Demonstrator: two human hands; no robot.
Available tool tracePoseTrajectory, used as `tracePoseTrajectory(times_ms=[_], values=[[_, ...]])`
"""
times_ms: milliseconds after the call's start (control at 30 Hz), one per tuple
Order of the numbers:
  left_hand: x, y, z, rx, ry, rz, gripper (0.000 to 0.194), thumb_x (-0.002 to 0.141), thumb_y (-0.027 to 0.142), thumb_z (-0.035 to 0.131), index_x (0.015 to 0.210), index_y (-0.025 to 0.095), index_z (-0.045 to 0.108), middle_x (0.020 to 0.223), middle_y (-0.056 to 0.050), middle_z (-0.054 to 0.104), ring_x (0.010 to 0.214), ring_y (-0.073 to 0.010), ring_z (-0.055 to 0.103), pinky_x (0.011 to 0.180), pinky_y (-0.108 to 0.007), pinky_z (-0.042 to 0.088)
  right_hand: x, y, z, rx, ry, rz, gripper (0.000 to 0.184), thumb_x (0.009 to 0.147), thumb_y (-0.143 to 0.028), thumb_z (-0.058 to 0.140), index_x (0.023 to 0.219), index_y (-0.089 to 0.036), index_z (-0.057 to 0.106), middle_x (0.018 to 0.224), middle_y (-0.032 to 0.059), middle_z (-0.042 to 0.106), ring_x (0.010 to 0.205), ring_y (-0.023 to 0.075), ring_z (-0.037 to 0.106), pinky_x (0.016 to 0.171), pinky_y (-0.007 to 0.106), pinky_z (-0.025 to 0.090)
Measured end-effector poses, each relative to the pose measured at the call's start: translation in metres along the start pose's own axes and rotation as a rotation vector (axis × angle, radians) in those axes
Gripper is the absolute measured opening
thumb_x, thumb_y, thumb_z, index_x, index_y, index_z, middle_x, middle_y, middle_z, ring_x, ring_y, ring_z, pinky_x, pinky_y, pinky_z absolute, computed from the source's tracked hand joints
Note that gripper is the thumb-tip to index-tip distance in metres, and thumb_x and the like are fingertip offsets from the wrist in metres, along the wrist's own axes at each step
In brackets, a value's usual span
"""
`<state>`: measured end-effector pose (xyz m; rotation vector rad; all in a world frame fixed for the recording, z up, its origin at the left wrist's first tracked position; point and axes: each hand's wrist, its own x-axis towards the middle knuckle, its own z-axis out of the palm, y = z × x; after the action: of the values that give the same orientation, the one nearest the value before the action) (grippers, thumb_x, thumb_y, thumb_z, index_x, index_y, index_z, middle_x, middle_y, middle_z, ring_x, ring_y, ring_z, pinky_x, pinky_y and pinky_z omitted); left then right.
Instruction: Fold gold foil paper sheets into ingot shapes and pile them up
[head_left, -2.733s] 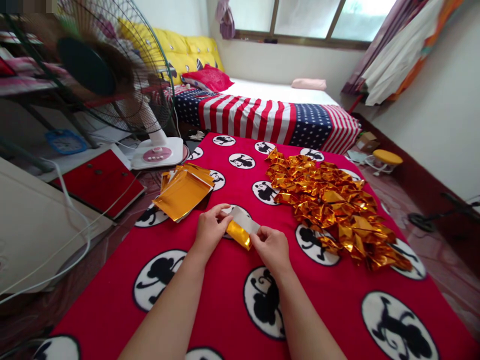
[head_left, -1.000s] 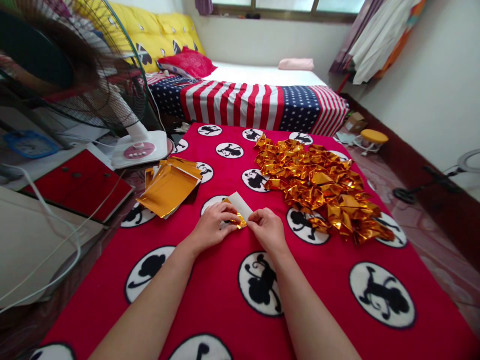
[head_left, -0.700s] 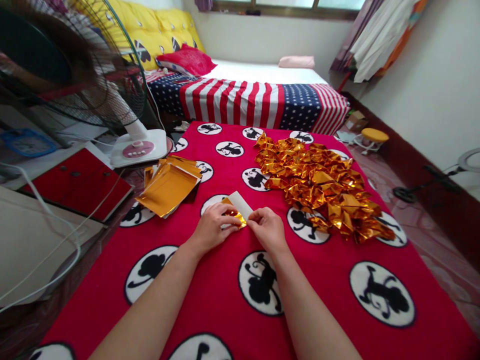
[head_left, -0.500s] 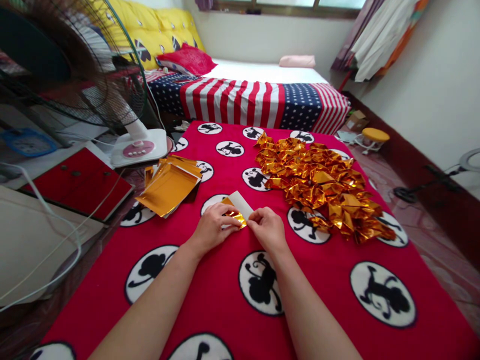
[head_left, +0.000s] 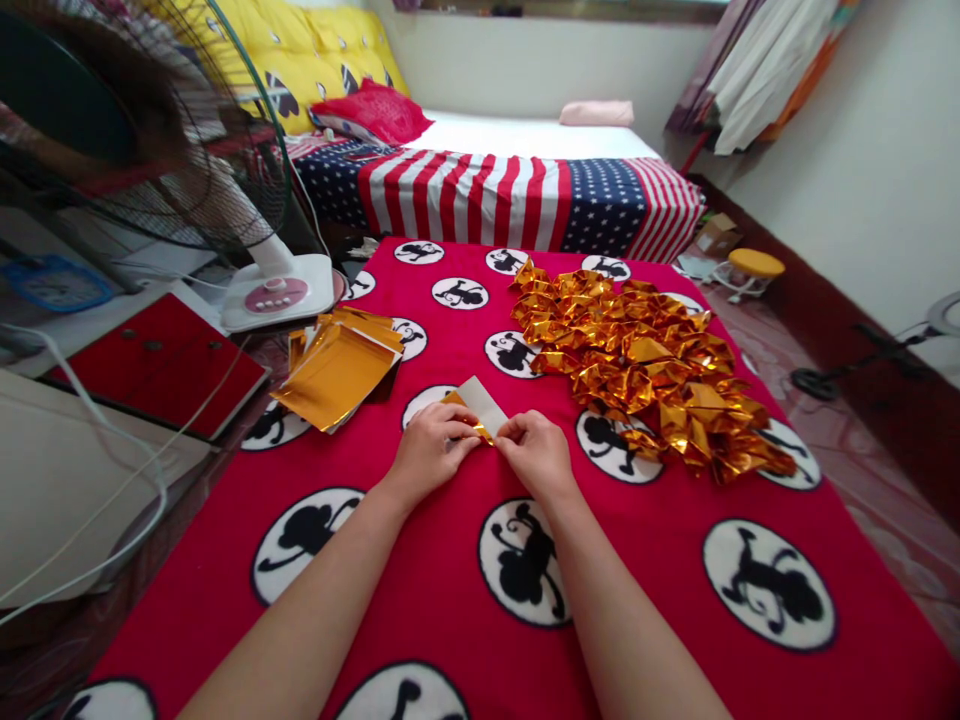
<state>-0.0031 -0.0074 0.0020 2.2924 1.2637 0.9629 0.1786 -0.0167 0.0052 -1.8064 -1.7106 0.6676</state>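
Observation:
A sheet of gold foil paper [head_left: 482, 404] lies on the red cloth between my hands, its pale back up and a gold strip folded over along the near side. My left hand [head_left: 435, 442] is closed on the folded gold part, fingers bent over it. With thumb and fingertips pressed together, my right hand [head_left: 534, 450] pinches the near right corner. A stack of flat gold foil sheets [head_left: 337, 370] rests to the left. On the right is a wide heap of folded gold foil pieces [head_left: 637, 350].
The table is covered by a red cloth [head_left: 420, 590] with round black-and-white figures. A standing fan [head_left: 277, 290] is at the left, near a red panel [head_left: 150, 360] and loose white cables. Behind the table stands a bed [head_left: 480, 200]. A yellow stool [head_left: 756, 263] is at the right.
The visible gold strip on the sheet has become narrower under my left fingers. Both hands stay at nearly the same place, and the view has shifted slightly.

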Motion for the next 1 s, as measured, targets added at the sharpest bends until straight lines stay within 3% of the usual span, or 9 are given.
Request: tracePoseTrajectory(times_ms=[333,1000], values=[[0.003,0.005,0.007,0.021,0.068,-0.127,0.012,0.078,0.019,0.068,0.066,0.022,0.07,0.092,-0.002,0.075,0.086,-0.0198,0.066,0.088,-0.04,0.05,0.0,-0.001,0.0,0.007,-0.003,0.01,0.006,0.071,-0.02,0.066,0.068,-0.021,0.071,0.072,0.0001,0.065,0.063,0.0123,0.056,0.059,0.023,0.039],[0.005,0.008,0.012,0.077,0.079,-0.169,0.016,0.075,0.016,0.066,0.06,0.021,0.065,0.089,-0.002,0.074,0.085,-0.0198,0.064,0.084,-0.039,0.049,-0.002,0.006,0.003,0.07,0.002,-0.045,0.006,0.073,-0.019,0.066,0.074,-0.022,0.071,0.073,-0.0014,0.06,0.063,0.0119,0.053,0.059,0.023,0.038]])
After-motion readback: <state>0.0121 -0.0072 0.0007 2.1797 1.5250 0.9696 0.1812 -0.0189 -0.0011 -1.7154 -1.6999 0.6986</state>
